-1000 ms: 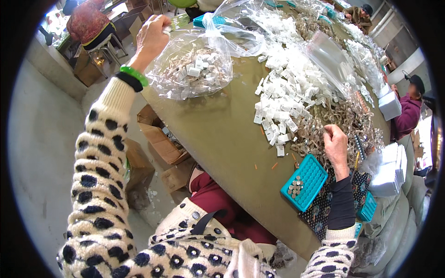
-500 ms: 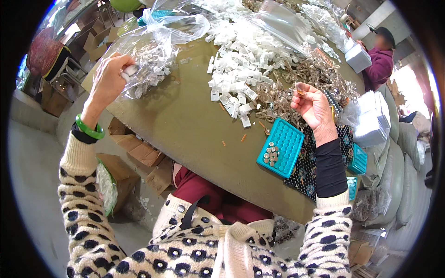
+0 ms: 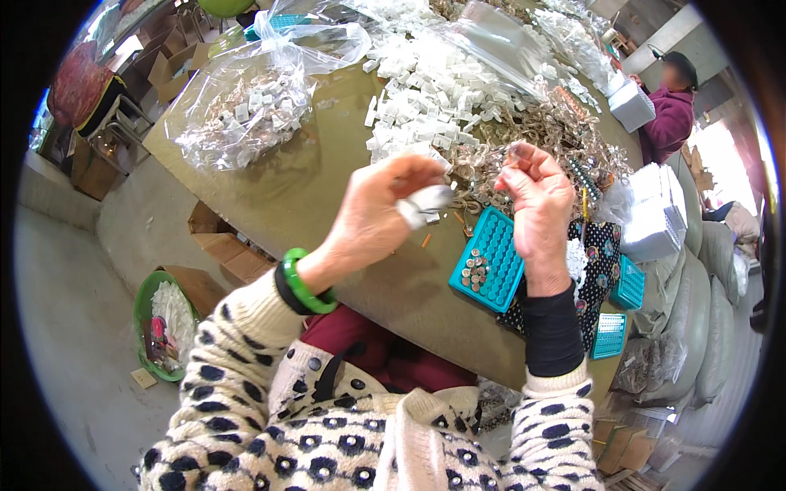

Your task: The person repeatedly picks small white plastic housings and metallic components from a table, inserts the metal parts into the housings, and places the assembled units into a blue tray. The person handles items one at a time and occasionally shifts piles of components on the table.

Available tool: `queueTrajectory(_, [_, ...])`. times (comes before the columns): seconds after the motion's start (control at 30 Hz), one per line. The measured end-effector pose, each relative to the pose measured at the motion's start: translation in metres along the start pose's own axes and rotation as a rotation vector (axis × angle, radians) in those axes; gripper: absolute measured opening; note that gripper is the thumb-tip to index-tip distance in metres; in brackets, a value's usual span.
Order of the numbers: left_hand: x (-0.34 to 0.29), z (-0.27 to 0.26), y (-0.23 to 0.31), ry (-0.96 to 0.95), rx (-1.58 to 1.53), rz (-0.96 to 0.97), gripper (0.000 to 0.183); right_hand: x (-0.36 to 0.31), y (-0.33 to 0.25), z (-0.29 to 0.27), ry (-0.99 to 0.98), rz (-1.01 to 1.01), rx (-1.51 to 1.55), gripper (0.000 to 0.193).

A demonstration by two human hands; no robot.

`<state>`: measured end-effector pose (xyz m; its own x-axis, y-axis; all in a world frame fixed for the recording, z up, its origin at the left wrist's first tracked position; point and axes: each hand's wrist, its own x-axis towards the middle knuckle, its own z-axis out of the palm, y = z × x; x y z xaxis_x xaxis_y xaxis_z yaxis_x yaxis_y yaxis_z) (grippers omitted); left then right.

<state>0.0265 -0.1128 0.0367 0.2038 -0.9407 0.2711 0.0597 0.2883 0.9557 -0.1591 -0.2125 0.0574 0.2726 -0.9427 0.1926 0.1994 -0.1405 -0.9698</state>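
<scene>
My left hand (image 3: 378,209) is over the table's middle, its thumb in a white wrap (image 3: 427,203). Its fingers curve apart from the thumb, slightly blurred, with nothing visible between them. Beside it, my right hand (image 3: 540,204) pinches with thumb and fingertips near a tangled heap of beige cord-like pieces (image 3: 606,151); what it holds is too small to make out. Under the right wrist lies a teal tray (image 3: 506,245) with rows of round pockets. Several small round metallic discs (image 3: 475,270) sit in its near left corner. White plastic pieces (image 3: 426,98) are heaped beyond my hands.
A clear plastic bag (image 3: 246,114) of small pieces lies at the table's left. White trays (image 3: 655,213) are stacked at the right, near smaller teal trays (image 3: 629,282) and a dark patterned cloth (image 3: 602,245). A green basin (image 3: 151,327) stands on the floor. Another person (image 3: 671,114) sits at far right.
My left hand has left the clear bag and swung right to beside my right hand. My right hand has shifted slightly left and turned. The bag stays on the table.
</scene>
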Motion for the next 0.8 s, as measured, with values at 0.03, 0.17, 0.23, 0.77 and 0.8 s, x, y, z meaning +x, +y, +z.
queueTrajectory(0.03, [0.004,0.012,-0.002,-0.008,-0.096,-0.001,0.032,-0.009,0.000,0.009,0.001,-0.016,-0.046,0.027])
queueTrajectory(0.17, [0.011,0.034,-0.008,0.005,-0.198,-0.097,0.022,-0.037,0.006,0.032,-0.089,-0.092,-0.197,0.027])
queueTrajectory(0.23, [0.011,0.024,-0.012,0.003,-0.091,-0.243,0.015,-0.038,0.008,0.032,-0.125,0.014,-0.156,0.026])
queueTrajectory(0.77, [0.006,-0.005,-0.017,0.061,-0.296,-0.134,0.009,-0.045,0.020,0.025,-0.162,0.023,-0.245,0.022])
queueTrajectory(0.8, [0.008,-0.018,-0.012,0.074,-0.324,-0.141,0.009,-0.044,0.019,0.022,-0.139,0.033,-0.246,0.022])
